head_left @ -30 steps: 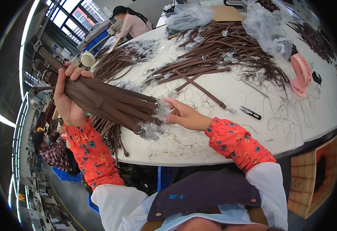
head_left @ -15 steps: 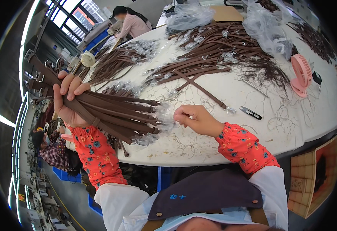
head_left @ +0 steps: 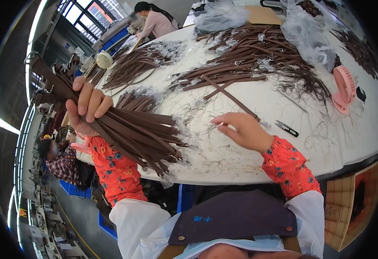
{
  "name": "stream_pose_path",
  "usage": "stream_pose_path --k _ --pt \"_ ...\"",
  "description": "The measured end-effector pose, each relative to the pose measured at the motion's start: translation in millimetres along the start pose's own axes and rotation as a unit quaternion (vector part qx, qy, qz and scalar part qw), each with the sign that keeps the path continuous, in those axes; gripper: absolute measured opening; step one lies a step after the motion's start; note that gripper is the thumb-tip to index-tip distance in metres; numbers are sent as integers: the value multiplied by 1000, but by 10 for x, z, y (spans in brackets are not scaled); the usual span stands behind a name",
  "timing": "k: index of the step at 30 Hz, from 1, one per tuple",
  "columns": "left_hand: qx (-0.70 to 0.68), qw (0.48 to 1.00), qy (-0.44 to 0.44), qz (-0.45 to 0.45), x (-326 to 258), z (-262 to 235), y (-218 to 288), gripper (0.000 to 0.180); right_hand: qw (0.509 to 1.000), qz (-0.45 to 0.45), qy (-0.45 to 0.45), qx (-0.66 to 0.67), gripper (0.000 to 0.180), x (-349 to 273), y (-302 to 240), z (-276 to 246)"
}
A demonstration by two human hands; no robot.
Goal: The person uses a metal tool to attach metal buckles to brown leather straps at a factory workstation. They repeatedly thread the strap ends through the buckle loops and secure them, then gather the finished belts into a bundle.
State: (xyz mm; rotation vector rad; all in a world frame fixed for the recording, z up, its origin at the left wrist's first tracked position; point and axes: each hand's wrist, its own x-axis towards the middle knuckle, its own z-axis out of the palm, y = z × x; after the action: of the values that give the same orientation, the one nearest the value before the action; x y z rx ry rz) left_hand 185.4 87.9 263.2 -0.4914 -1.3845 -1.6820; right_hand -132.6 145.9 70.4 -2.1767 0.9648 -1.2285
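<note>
My left hand [head_left: 88, 105] is wrapped round a thick bundle of brown straps [head_left: 143, 134], held up over the table's left front edge. Buckles show at the bundle's upper left end, and clear plastic wraps the ends that fan out to the right. Apart from the bundle, my right hand [head_left: 236, 128] hovers above the table with its fingers loosely bent and spread, no strap in it. Loose dark threads [head_left: 202, 118] lie on the white surface between the hands. To the right of my right hand rest small black thread snips [head_left: 287, 128] and a single strap [head_left: 232, 99].
Piles of brown straps [head_left: 240, 60] cover the far side of the white table [head_left: 223, 168], with clear plastic bags [head_left: 221, 19] behind. A pink fan [head_left: 343, 88] stands at the right, a wooden box [head_left: 353, 203] below. Other people [head_left: 156, 21] sit at the far left.
My right hand has drawn away from the plastic-wrapped strap ends, moving right, and its fingers have loosened. The bundle in my left hand has turned and its ends now fan lower.
</note>
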Motion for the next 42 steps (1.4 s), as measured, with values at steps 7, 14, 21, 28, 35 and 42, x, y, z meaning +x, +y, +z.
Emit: stream_pose_path --k 7,14,21,28,35,42 --pt "-15 1000 11 -16 -20 -106 -227 29 980 -115 -27 159 30 138 -742 389" --pt "25 995 88 -31 29 -18 -477 28 974 -167 149 21 37 423 -866 538" --pt "38 985 165 -39 68 20 -705 25 913 -262 220 -221 24 609 -629 488" --pt "48 971 227 -48 33 -49 -755 23 960 -224 136 -99 13 565 -589 270" --pt "61 962 260 -57 -40 -185 -703 21 926 33 29 375 29 306 -526 -418" --pt "74 954 282 -64 -30 -163 -789 21 968 25 -14 249 23 397 -581 -6"
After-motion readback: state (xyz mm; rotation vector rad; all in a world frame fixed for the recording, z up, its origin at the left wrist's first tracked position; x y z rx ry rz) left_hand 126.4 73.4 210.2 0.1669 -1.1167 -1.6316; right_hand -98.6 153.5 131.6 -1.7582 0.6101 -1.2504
